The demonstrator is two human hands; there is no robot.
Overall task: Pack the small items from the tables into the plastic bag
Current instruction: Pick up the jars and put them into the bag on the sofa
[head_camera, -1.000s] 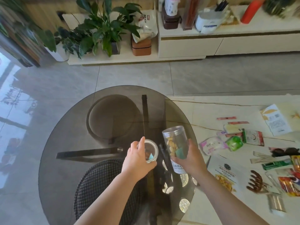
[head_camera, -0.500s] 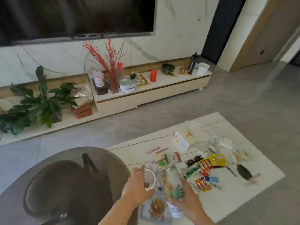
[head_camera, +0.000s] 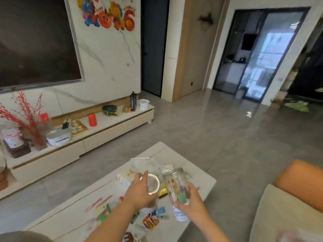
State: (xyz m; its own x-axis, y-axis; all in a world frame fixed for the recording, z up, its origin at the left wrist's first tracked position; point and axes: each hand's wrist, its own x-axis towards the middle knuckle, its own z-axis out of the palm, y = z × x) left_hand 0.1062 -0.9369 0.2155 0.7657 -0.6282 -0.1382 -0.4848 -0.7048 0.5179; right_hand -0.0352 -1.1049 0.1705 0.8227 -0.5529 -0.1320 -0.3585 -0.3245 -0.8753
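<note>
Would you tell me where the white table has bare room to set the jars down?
Free: the white table's left part, between the pink strips and its far-left edge. Crowded: the strip under both hands, from the clear plastic bag down to the orange packets.

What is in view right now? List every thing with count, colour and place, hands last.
clear jar: 1, clear with a silver lid, held up over the white table
small jar: 1, clear with a silver rim, held beside the clear jar
white table: 1, white, low centre
small packets: several, red, green, blue and orange, scattered on the white table
plastic bag: 1, clear, far end of the white table
white box: 1, white and orange, on the white table near the plastic bag
TV unit: 1, cream, along the wall
red cylinder: 1, red, on the TV unit
television: 1, black, on the wall
left hand: 1, grips the small jar
right hand: 1, grips the clear jar
</note>
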